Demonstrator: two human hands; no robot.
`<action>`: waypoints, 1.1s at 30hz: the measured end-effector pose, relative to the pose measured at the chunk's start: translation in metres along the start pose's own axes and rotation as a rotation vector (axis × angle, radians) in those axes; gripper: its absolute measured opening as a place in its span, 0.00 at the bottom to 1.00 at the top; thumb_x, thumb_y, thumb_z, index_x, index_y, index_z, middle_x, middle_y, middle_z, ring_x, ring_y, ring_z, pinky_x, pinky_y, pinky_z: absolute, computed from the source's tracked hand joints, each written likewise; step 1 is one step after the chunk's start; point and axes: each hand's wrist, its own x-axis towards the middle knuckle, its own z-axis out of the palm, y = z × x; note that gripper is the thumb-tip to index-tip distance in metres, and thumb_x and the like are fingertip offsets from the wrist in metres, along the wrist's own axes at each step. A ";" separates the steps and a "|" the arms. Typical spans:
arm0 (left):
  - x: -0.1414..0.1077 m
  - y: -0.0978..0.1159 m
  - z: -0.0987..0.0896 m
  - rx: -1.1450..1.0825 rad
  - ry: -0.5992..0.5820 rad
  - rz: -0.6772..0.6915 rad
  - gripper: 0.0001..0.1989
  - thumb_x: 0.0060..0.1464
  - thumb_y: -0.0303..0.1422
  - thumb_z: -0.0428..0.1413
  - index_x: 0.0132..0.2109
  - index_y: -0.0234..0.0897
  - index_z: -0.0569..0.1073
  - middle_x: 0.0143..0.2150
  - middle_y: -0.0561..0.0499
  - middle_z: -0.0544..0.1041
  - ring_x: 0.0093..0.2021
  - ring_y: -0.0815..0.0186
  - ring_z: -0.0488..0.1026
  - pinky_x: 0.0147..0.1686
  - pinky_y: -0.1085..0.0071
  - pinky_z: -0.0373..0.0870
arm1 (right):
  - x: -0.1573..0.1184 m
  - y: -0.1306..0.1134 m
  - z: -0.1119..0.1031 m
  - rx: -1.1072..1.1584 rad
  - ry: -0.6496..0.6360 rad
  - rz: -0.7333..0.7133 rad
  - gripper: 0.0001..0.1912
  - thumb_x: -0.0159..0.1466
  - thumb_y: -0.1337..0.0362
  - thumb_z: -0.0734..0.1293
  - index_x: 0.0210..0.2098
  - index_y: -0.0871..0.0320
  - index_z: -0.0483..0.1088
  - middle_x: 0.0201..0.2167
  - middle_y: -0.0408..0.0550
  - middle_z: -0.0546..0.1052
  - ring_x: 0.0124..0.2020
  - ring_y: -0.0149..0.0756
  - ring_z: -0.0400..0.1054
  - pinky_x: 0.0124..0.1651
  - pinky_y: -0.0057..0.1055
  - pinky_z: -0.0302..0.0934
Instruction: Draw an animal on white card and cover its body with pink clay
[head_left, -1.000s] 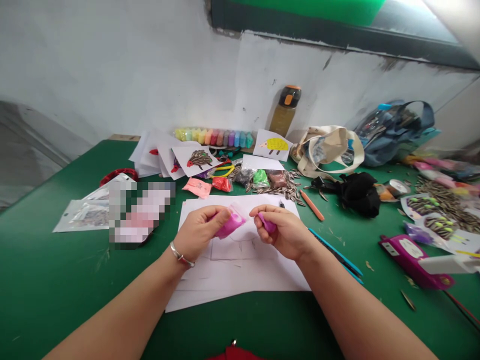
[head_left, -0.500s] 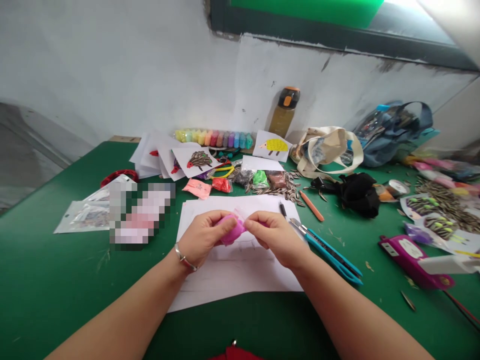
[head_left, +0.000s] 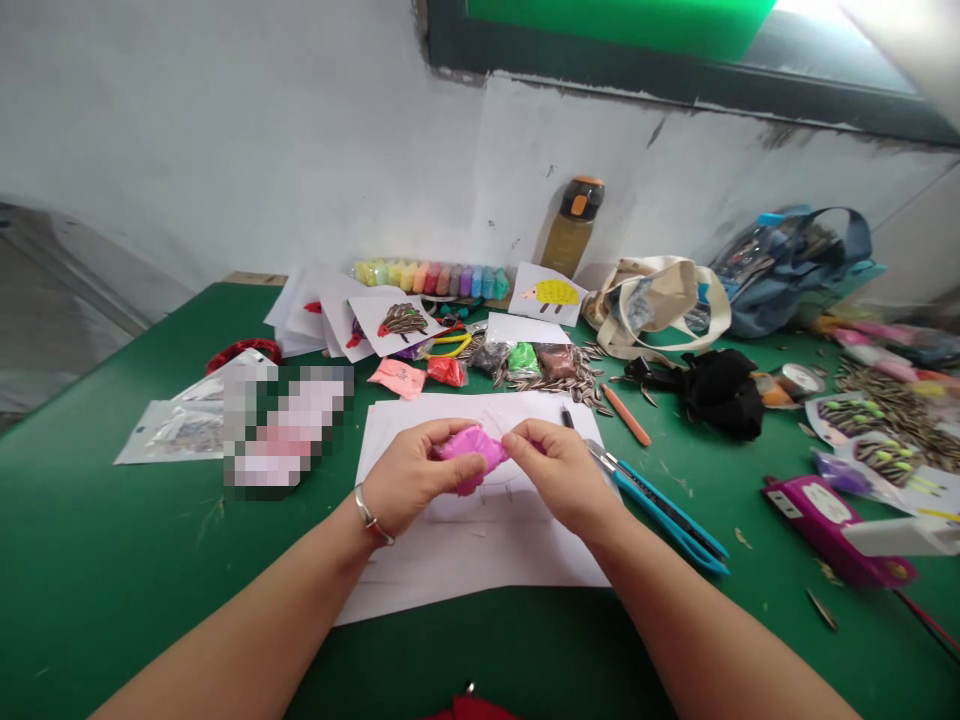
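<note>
Near the middle of the frame, we hold a pink packet (head_left: 471, 455) above the white paper (head_left: 480, 565) on the green table (head_left: 172, 570). Our left hand (head_left: 409, 475) closes around the packet's left side, thumb pressed across its front. Our right hand (head_left: 564, 475) pinches the clear plastic at the packet's right edge between thumb and fingertip; whether its curled fingers hold anything else, we cannot tell. Faint drawn lines show on the paper just below the packet.

Right of our right hand we see a blue-handled tool (head_left: 671, 515), and above it an orange stick (head_left: 625, 415). Above the paper, at the centre of the frame, lie a salmon packet (head_left: 399, 378), a red packet (head_left: 446, 371) and a green packet (head_left: 523, 357), with striped seeds (head_left: 579, 386) scattered to the right. A bottle (head_left: 571, 230) stands against the wall at upper centre
</note>
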 end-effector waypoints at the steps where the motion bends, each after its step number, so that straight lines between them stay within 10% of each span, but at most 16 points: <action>1: -0.001 0.002 0.000 0.041 -0.008 0.006 0.25 0.45 0.39 0.65 0.50 0.34 0.74 0.34 0.50 0.76 0.28 0.67 0.72 0.28 0.71 0.72 | 0.000 0.000 0.000 -0.024 0.002 -0.005 0.12 0.62 0.57 0.63 0.25 0.56 0.68 0.22 0.40 0.66 0.26 0.31 0.59 0.30 0.28 0.52; 7: -0.002 0.004 0.001 0.253 0.055 0.092 0.21 0.48 0.39 0.62 0.49 0.35 0.75 0.35 0.51 0.77 0.29 0.66 0.74 0.31 0.70 0.73 | 0.001 0.001 -0.001 -0.067 0.032 -0.031 0.13 0.61 0.55 0.64 0.25 0.55 0.70 0.22 0.41 0.67 0.26 0.32 0.59 0.29 0.29 0.51; 14: 0.013 -0.006 -0.017 -0.017 0.310 0.113 0.27 0.47 0.44 0.64 0.51 0.33 0.74 0.40 0.47 0.78 0.35 0.64 0.76 0.38 0.65 0.77 | 0.008 0.007 -0.003 0.710 -0.095 0.281 0.21 0.58 0.47 0.68 0.41 0.56 0.73 0.24 0.39 0.66 0.18 0.24 0.50 0.20 0.26 0.42; 18: 0.022 -0.010 -0.026 -0.179 0.398 0.102 0.34 0.50 0.38 0.64 0.62 0.34 0.64 0.46 0.44 0.78 0.45 0.63 0.76 0.48 0.64 0.73 | 0.010 0.007 -0.006 0.944 -0.110 0.380 0.19 0.58 0.49 0.68 0.35 0.59 0.74 0.28 0.45 0.70 0.22 0.26 0.59 0.21 0.25 0.49; 23: 0.016 -0.005 -0.029 0.159 0.458 0.217 0.32 0.50 0.37 0.62 0.62 0.38 0.65 0.64 0.42 0.65 0.63 0.55 0.61 0.59 0.60 0.63 | 0.010 0.006 -0.008 1.010 -0.091 0.418 0.13 0.57 0.56 0.69 0.36 0.58 0.75 0.35 0.48 0.75 0.31 0.31 0.68 0.31 0.27 0.60; 28: 0.000 0.008 -0.015 0.103 0.468 0.370 0.21 0.53 0.42 0.61 0.52 0.39 0.73 0.58 0.46 0.71 0.60 0.54 0.65 0.59 0.59 0.64 | 0.009 0.007 -0.003 0.908 -0.047 0.265 0.10 0.57 0.61 0.70 0.38 0.56 0.74 0.37 0.48 0.77 0.38 0.34 0.72 0.46 0.34 0.66; 33: -0.004 0.022 0.021 -0.500 0.213 -0.077 0.25 0.59 0.51 0.52 0.52 0.36 0.71 0.52 0.39 0.74 0.51 0.56 0.74 0.50 0.60 0.72 | -0.001 -0.007 0.013 0.526 0.049 -0.102 0.19 0.65 0.57 0.63 0.55 0.50 0.67 0.52 0.48 0.74 0.56 0.39 0.66 0.61 0.42 0.56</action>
